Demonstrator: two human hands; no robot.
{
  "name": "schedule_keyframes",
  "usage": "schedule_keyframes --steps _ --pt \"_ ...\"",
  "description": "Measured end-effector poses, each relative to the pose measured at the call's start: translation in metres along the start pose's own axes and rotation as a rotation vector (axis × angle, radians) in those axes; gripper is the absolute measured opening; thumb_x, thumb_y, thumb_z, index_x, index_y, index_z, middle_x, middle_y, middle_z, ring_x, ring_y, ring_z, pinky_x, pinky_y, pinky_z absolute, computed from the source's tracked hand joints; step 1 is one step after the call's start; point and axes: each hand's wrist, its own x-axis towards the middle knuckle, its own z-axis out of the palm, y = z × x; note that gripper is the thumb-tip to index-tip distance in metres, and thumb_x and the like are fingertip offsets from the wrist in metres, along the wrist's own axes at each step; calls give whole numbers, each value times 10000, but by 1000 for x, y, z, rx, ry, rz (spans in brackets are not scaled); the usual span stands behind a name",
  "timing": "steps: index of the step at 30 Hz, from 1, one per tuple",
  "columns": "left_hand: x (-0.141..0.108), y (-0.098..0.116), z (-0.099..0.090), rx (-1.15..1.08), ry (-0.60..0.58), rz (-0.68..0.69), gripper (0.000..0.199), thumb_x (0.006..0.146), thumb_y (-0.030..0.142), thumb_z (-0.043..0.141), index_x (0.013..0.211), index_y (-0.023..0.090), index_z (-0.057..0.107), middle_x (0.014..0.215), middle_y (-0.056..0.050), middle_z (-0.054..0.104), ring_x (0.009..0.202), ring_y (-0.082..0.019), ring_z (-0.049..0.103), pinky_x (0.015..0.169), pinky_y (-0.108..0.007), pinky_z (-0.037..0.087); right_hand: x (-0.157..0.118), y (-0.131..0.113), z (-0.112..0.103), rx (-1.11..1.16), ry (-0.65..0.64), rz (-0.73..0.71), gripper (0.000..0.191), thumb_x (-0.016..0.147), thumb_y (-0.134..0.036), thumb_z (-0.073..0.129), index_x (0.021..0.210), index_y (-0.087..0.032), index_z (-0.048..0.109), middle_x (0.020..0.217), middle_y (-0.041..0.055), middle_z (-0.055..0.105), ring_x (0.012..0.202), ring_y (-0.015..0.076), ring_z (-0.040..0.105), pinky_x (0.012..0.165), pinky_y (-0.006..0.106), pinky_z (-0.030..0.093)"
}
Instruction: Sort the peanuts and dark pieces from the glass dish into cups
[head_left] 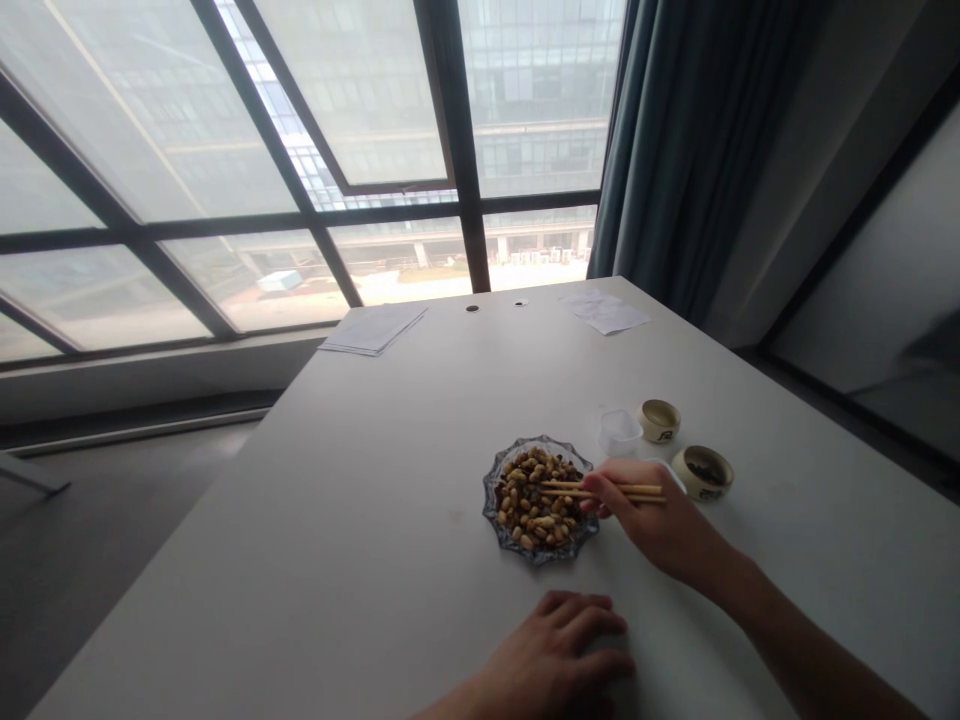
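My right hand [649, 515] grips a pair of wooden chopsticks [646, 492], whose tips reach in among the nuts in a glass dish. The dish [538, 556] has a scalloped, pointed rim and holds a heap of what look like peanuts in their shells [536, 515], with darker bits mixed in. Nearer to me, my left hand [562, 645] rests on the white table with its fingers spread, holding nothing. Behind my right hand stand a clear plastic cup [620, 432] and a small cream bowl [660, 420]; a second cream bowl [703, 473] contains dark bits.
A whitish rim [671, 472] shows behind my right hand, mostly hidden. Paper sheets [375, 330] lie at the table's far left corner, and more paper [606, 310] at the far right. Two round holes are near the far edge of the table [360, 500]. Windows and a dark curtain [675, 150] stand beyond.
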Motion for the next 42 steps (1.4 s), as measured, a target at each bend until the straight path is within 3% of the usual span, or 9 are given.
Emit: schedule_keyframes --steps 8,15,20,25,33,39,42 --pt "0 1 -1 14 -29 -16 321 1128 399 766 1405 268 671 1542 -48 709 1490 -251 625 1285 -388 452 -1 2 -23 79 244 90 678 1009 -819 664 884 -182 858 725 103 840 624 252 809 621 338 668" --pt "2 2 -3 18 -39 -17 337 1102 394 793 1394 270 679 1523 -47 718 1475 -257 632 1263 -386 475 -1 -5 -20 -23 85 7 645 1081 -735 619 774 -207 825 735 81 836 653 229 777 637 325 598" --pt "2 2 -4 24 -54 -14 359 1086 395 811 1393 262 680 1525 -61 713 1471 -267 630 1259 -397 483 -2 -4 -19 -28 -60 -31 533 1107 -638 647 859 -214 855 841 64 853 777 232 793 727 323 599" --pt "2 3 -5 14 -57 -16 354 1094 393 804 1398 265 677 1523 -53 713 1476 -259 629 1263 -386 476 -1 -3 -19 9 50 12 556 1102 -650 641 833 -210 850 818 74 855 746 236 800 702 323 619" --pt "2 4 -6 30 -63 -26 323 1099 395 794 1377 268 689 1512 -56 720 1465 -266 638 1255 -391 484 -7 -1 -23 -20 82 128 598 1086 -688 624 784 -210 819 764 90 853 621 262 822 575 332 625" --pt "2 3 -5 42 -59 -24 352 1076 400 819 1382 278 697 1500 -56 719 1450 -272 645 1242 -378 489 -8 -3 -24 -55 160 64 622 1099 -702 595 800 -209 830 666 84 810 592 255 789 582 340 624" --pt "3 4 -5 40 -61 -21 362 1073 386 821 1393 274 691 1508 -53 717 1454 -269 641 1244 -381 489 -6 -4 -21 -41 138 37 626 1102 -701 592 804 -208 835 676 82 814 610 244 780 585 329 613"
